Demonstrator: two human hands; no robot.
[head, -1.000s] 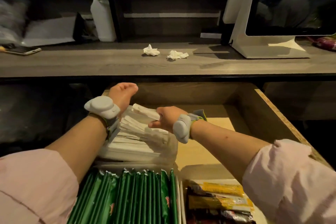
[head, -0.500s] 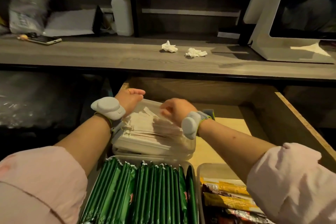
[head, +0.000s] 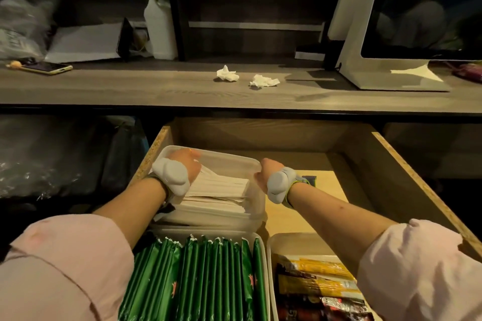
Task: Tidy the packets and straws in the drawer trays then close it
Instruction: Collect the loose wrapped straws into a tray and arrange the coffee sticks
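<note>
Right hand (head: 268, 172) grips the translucent tray (head: 227, 157) by its rim; left hand (head: 182, 164) on papery straws (head: 221, 187), grasp unclear.

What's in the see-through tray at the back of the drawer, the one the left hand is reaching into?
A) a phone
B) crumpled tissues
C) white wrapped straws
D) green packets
C: the back tray holds a stack of white wrapped straws by the left hand. The green packets fill the nearer tray, and the tissues and phone lie up on the counter.
</note>
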